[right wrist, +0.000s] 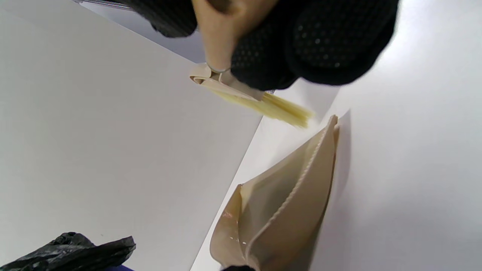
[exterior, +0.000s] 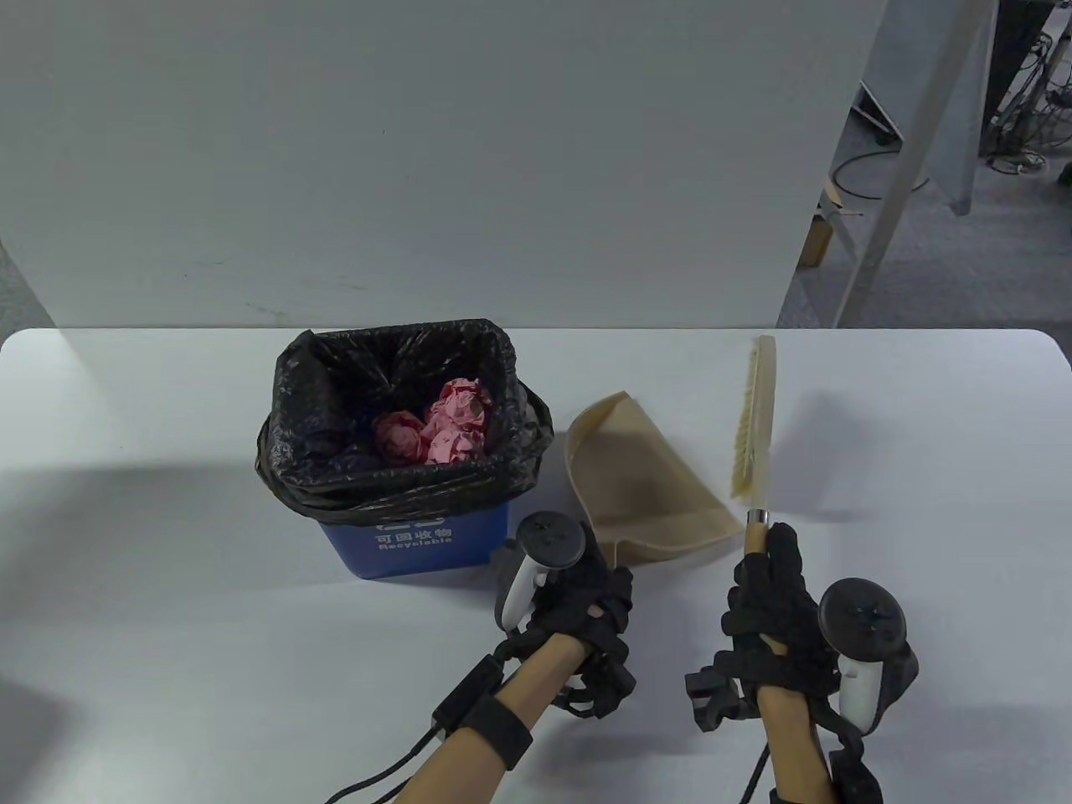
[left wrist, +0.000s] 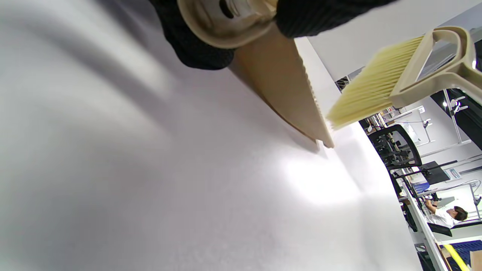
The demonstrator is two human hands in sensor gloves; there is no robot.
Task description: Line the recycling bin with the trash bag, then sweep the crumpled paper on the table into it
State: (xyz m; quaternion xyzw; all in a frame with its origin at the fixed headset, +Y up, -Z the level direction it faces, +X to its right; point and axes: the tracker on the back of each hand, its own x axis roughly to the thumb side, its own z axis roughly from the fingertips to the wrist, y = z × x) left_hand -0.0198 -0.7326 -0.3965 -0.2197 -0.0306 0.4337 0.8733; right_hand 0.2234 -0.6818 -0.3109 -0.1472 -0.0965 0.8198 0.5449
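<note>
The blue recycling bin point(exterior: 419, 544) stands left of centre, lined with a black trash bag point(exterior: 335, 402) folded over its rim. Pink crumpled paper point(exterior: 444, 423) lies inside it. A beige dustpan point(exterior: 641, 477) rests on the table just right of the bin; my left hand point(exterior: 607, 578) grips its handle end point(left wrist: 226, 19). My right hand point(exterior: 775, 569) holds the wooden handle of a hand brush point(exterior: 756, 419), whose head points away from me with pale bristles point(right wrist: 278, 107) facing the dustpan point(right wrist: 286, 210). The brush point(left wrist: 380, 82) hangs a little above the table beside the dustpan's lip point(left wrist: 312, 113).
The white table point(exterior: 167, 586) runs wide on both sides, with a white panel point(exterior: 419, 167) standing behind its far edge. Past the table's right end are an office chair point(left wrist: 399, 146) and a seated person point(left wrist: 448, 214).
</note>
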